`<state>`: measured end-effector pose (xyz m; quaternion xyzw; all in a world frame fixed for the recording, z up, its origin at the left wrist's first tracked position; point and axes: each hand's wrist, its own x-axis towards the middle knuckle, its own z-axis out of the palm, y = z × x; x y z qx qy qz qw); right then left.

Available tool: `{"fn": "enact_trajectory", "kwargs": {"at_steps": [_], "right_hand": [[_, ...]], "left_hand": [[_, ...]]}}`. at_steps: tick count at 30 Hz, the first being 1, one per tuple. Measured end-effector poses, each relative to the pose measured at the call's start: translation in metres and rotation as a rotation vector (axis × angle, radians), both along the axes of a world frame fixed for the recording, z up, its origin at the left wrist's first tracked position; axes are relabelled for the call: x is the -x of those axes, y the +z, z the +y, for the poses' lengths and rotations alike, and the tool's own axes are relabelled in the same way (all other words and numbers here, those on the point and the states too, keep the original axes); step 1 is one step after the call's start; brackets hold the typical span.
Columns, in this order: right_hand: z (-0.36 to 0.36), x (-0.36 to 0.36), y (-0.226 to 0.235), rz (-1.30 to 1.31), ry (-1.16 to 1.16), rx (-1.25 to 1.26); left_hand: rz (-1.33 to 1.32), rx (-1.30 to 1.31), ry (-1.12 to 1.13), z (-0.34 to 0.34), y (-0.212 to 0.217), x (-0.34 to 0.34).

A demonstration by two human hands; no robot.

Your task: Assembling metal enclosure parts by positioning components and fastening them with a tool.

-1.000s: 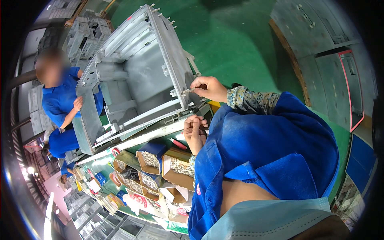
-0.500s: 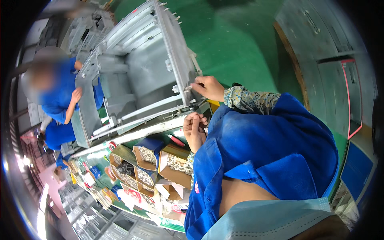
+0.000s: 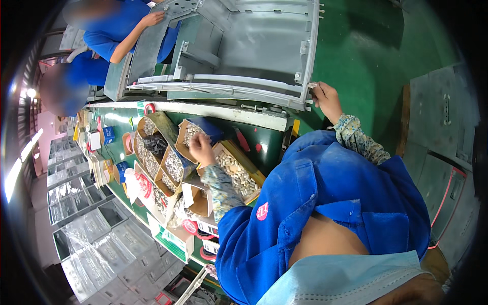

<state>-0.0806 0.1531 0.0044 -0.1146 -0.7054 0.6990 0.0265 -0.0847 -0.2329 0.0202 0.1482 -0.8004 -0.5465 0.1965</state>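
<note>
A large grey metal cabinet (image 3: 259, 43) lies on its back, its open side up, beyond the green workbench. At its near right corner is my right hand (image 3: 328, 103), fingers curled together by a small pale peg on the frame; what they pinch is too small to make out. My left hand (image 3: 202, 149) is over cardboard bins of small parts, its fingers drawn together and partly blurred. A bin of small pale pieces (image 3: 189, 133) is just beyond it, and a longer box of pale cylindrical pieces (image 3: 236, 173) is beside my left wrist.
Two people in blue work beyond the bench; one person's hand (image 3: 152, 19) touches the cabinet's left panel. Tape rolls (image 3: 190, 226) and a clear bag (image 3: 136, 184) are near the bins. Grey cabinets stand stacked at left (image 3: 96, 254) and right (image 3: 437, 107).
My left hand has moved from near the cabinet's corner left to the bins. My right hand remains at the corner. The view has turned, so the cabinet appears higher and further right.
</note>
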Motion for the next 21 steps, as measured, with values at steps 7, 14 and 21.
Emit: {"fn": "enact_trajectory", "kwargs": {"at_steps": [7, 14, 21], "right_hand": [[-0.001, -0.014, -0.006, 0.040, -0.119, 0.132], [0.007, -0.038, -0.016, 0.012, -0.094, 0.141], [0.011, -0.052, 0.001, -0.004, -0.056, -0.009]], "left_hand": [[-0.344, 0.847, 0.093, -0.077, -0.026, 0.040], [-0.398, 0.841, 0.124, -0.075, -0.036, 0.048], [0.155, 0.620, 0.172, -0.031, 0.006, 0.035]]}}
